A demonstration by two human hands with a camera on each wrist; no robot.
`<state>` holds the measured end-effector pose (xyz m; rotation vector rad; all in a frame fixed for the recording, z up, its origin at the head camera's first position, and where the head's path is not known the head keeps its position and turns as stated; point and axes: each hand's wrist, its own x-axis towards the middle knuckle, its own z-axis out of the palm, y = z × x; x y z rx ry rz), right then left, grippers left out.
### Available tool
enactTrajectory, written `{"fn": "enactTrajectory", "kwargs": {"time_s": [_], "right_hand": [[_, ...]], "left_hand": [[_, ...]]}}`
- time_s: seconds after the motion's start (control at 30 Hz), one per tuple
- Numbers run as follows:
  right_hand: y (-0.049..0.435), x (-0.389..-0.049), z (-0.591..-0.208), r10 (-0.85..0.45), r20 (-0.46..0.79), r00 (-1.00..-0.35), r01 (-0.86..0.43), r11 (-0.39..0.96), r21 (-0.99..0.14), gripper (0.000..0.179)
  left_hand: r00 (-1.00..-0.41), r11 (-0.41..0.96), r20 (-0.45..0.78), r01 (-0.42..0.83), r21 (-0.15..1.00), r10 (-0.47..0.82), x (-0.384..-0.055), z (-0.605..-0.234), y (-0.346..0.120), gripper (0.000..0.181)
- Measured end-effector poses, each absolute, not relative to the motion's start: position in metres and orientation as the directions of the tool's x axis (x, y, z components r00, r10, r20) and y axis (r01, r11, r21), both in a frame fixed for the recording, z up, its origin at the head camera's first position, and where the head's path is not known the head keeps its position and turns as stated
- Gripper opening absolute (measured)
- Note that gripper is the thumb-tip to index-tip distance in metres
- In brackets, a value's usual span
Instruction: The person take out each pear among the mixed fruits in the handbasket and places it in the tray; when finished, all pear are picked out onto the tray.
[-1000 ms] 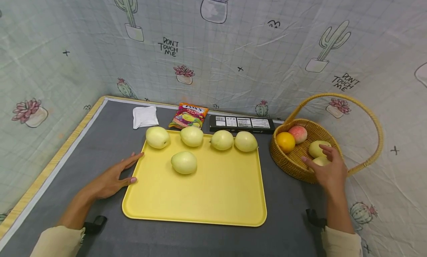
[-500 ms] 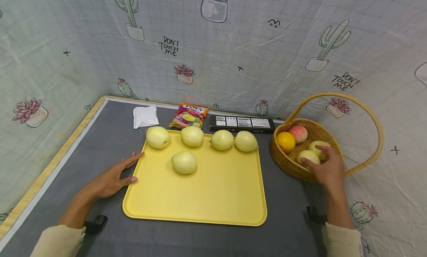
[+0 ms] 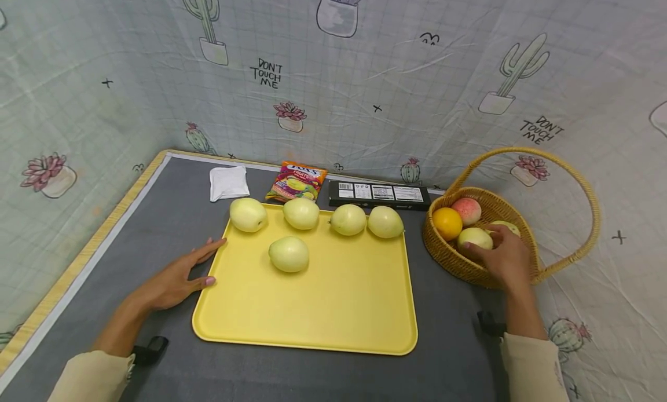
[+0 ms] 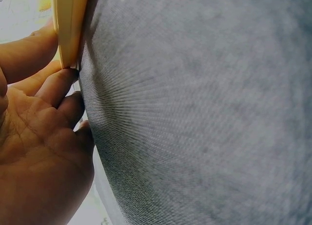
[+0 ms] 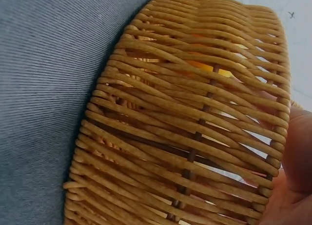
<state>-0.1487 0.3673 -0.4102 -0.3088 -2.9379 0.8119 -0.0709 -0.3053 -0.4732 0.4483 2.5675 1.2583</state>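
In the head view, my right hand point(image 3: 506, 256) reaches into the wicker basket point(image 3: 453, 267), thumb and fingers around a pale green guava point(image 3: 475, 238). Another guava point(image 3: 508, 227) lies partly hidden behind that hand. An orange point(image 3: 447, 223) and a peach point(image 3: 466, 211) sit at the basket's left and back. My left hand point(image 3: 169, 283) touches the left edge of the yellow tray point(image 3: 333, 309) with extended fingers and thumb, also seen by the tray rim point(image 4: 70, 35) in the left wrist view. The basket's woven wall point(image 5: 195, 113) hides most of the right hand in its wrist view.
Several pale guavas point(image 3: 289, 254) lie on the tray, most along its back edge. Behind it are a white packet point(image 3: 229, 183), a candy bag point(image 3: 297, 181) and a black box point(image 3: 379, 194). The basket handle point(image 3: 586, 199) arches toward the right. A patterned cloth backdrop surrounds the table.
The guava in my right hand has shifted left and toward the back inside the basket, coming out from under the hand. The left hand and tray stay put.
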Motion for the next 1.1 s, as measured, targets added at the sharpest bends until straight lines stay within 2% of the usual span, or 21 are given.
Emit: {"fn": "enactTrajectory", "kwargs": {"time_s": [0.2, 0.47, 0.8, 1.1], "right_hand": [[0.368, -0.155, -0.412, 0.189, 0.034, -0.981, 0.154, 0.879, -0.451, 0.085], [0.363, -0.157, -0.416, 0.206, 0.053, -0.977, 0.161, 0.879, -0.449, 0.088], [0.359, -0.154, -0.421, 0.300, 0.068, -0.951, 0.223, 0.824, -0.521, 0.081], [0.358, -0.148, -0.418, 0.375, 0.145, -0.916, 0.220, 0.769, -0.600, 0.077]], "left_hand": [[-0.922, 0.579, -0.088, 0.161, 0.799, 0.377, -0.071, -0.473, -0.305, 0.087], [-0.922, 0.576, -0.079, 0.168, 0.800, 0.380, -0.071, -0.473, -0.305, 0.087], [-0.922, 0.572, -0.072, 0.173, 0.802, 0.381, -0.070, -0.472, -0.304, 0.086], [-0.922, 0.560, -0.055, 0.184, 0.808, 0.383, -0.071, -0.472, -0.304, 0.086]]}}
